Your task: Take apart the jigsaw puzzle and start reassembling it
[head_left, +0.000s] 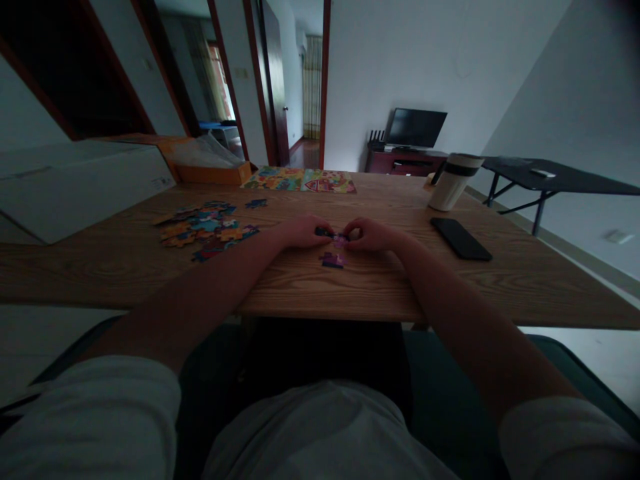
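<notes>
Both hands meet over the middle of the wooden table (280,287). My left hand (306,232) pinches a dark puzzle piece (324,231) between its fingers. From the other side, my right hand (369,235) has its thumb and fingers closed at the edge of a small purple puzzle piece (340,239), which lies between the two hands. Whether the pieces are joined is too small to tell. Just nearer to me lies another purple and dark puzzle piece (332,260), touched by neither hand. To the left is a heap of loose puzzle pieces (205,227).
A single blue piece (256,203) lies beyond the heap. Farther back are colourful picture sheets (327,181), an orange box (213,175) with plastic in it, and a large white box (95,183). At the right are a black phone (460,239) and a pale tumbler (453,185).
</notes>
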`<action>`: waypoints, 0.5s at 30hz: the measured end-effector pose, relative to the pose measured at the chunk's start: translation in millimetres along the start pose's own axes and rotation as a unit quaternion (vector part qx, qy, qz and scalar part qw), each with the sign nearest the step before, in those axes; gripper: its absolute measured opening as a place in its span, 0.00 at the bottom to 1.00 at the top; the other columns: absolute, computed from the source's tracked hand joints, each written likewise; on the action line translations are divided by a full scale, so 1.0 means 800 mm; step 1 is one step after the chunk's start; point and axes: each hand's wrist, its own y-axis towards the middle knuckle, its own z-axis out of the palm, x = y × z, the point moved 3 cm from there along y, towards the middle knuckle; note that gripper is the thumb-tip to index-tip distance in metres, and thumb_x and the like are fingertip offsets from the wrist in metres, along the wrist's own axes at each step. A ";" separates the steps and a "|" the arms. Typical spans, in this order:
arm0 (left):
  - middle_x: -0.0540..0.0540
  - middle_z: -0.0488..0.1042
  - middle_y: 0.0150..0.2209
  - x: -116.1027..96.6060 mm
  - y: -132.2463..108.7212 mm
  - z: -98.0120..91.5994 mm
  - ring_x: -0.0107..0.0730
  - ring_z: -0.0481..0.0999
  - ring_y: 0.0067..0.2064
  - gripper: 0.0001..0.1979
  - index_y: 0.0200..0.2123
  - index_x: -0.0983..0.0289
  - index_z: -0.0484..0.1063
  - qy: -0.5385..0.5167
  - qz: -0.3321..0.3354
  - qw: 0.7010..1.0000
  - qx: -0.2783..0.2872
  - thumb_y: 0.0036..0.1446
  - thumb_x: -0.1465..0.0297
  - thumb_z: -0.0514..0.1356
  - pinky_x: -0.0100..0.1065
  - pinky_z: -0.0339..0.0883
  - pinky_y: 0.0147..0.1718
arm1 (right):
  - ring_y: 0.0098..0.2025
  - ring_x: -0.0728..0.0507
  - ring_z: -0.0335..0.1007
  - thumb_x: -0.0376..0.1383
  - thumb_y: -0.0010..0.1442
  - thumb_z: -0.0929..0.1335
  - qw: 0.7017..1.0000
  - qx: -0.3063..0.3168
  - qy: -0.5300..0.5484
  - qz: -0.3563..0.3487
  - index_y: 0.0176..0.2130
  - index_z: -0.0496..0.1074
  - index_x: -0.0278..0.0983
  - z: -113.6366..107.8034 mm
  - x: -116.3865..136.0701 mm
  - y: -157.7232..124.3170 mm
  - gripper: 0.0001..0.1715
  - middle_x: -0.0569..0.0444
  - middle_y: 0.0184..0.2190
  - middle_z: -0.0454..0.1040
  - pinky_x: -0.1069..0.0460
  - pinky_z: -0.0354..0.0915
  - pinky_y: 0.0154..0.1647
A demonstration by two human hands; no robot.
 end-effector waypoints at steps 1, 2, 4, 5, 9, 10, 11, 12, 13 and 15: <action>0.57 0.81 0.49 0.002 0.000 0.000 0.39 0.78 0.48 0.18 0.53 0.62 0.79 -0.002 0.002 1.000 -0.001 0.66 0.62 0.59 0.37 0.66 0.51 | 0.44 0.40 0.76 0.40 0.58 0.75 1.000 -0.002 -0.001 0.004 0.49 0.80 0.37 0.000 0.001 -0.001 0.20 0.48 0.44 0.80 0.48 0.69 0.47; 0.57 0.81 0.49 0.004 0.000 0.001 0.38 0.78 0.48 0.17 0.52 0.62 0.79 -0.005 0.004 1.000 -0.003 0.65 0.63 0.59 0.36 0.67 0.50 | 0.44 0.40 0.76 0.40 0.58 0.75 1.000 -0.003 -0.002 0.010 0.50 0.80 0.38 -0.001 0.001 -0.001 0.20 0.48 0.44 0.80 0.48 0.69 0.47; 0.55 0.81 0.50 0.006 0.000 0.002 0.36 0.78 0.49 0.15 0.51 0.60 0.80 -0.008 0.012 1.000 -0.010 0.65 0.64 0.59 0.35 0.67 0.51 | 0.43 0.40 0.77 0.41 0.57 0.75 1.000 -0.006 -0.005 0.022 0.50 0.80 0.38 -0.001 0.001 -0.002 0.21 0.47 0.43 0.80 0.48 0.69 0.46; 0.55 0.81 0.50 0.007 0.000 0.002 0.36 0.78 0.49 0.15 0.50 0.60 0.80 -0.010 0.015 1.000 -0.013 0.65 0.64 0.59 0.35 0.67 0.52 | 0.42 0.40 0.77 0.41 0.57 0.75 1.000 -0.005 -0.006 0.023 0.51 0.79 0.38 -0.001 0.001 -0.002 0.22 0.47 0.43 0.80 0.48 0.69 0.46; 0.56 0.80 0.53 0.003 -0.002 0.003 0.39 0.78 0.52 0.17 0.54 0.59 0.79 -0.018 0.013 1.000 -0.011 0.65 0.62 0.59 0.37 0.65 0.55 | 0.42 0.41 0.76 0.40 0.58 0.75 1.000 0.003 -0.005 0.009 0.51 0.79 0.38 0.000 -0.001 0.000 0.21 0.48 0.43 0.80 0.48 0.68 0.46; 0.56 0.80 0.53 0.002 -0.003 0.003 0.40 0.78 0.52 0.18 0.55 0.59 0.78 -0.018 0.009 1.000 -0.007 0.65 0.62 0.59 0.38 0.65 0.55 | 0.42 0.41 0.76 0.40 0.58 0.75 1.000 0.003 -0.004 0.007 0.50 0.79 0.38 0.000 -0.002 0.001 0.20 0.48 0.44 0.80 0.48 0.68 0.47; 0.56 0.80 0.53 0.000 -0.003 0.003 0.41 0.78 0.53 0.19 0.56 0.58 0.78 -0.018 0.003 1.000 -0.005 0.65 0.61 0.59 0.38 0.65 0.56 | 0.42 0.41 0.76 0.41 0.59 0.75 1.000 0.002 -0.002 0.006 0.50 0.79 0.38 0.000 -0.002 0.001 0.20 0.48 0.44 0.80 0.48 0.68 0.47; 0.56 0.80 0.53 -0.002 -0.003 0.002 0.41 0.78 0.53 0.20 0.57 0.58 0.77 -0.017 -0.002 1.000 -0.002 0.65 0.60 0.60 0.38 0.65 0.56 | 0.43 0.41 0.76 0.41 0.59 0.75 1.000 0.001 0.000 0.006 0.49 0.80 0.38 0.000 -0.002 0.001 0.19 0.48 0.45 0.80 0.48 0.68 0.47; 0.56 0.80 0.53 -0.004 -0.003 0.002 0.41 0.78 0.53 0.20 0.58 0.58 0.77 -0.015 -0.005 1.000 0.000 0.65 0.60 0.60 0.38 0.65 0.56 | 0.43 0.41 0.76 0.42 0.59 0.74 1.000 0.001 0.003 0.008 0.49 0.80 0.38 0.000 -0.002 0.001 0.18 0.48 0.45 0.80 0.48 0.68 0.47; 0.57 0.80 0.53 -0.006 -0.003 0.000 0.41 0.78 0.53 0.20 0.57 0.59 0.77 -0.012 -0.005 1.000 -0.001 0.65 0.61 0.60 0.39 0.65 0.56 | 0.44 0.41 0.76 0.43 0.60 0.74 1.000 -0.001 0.007 0.013 0.48 0.80 0.37 -0.001 -0.001 0.000 0.18 0.47 0.45 0.80 0.48 0.68 0.47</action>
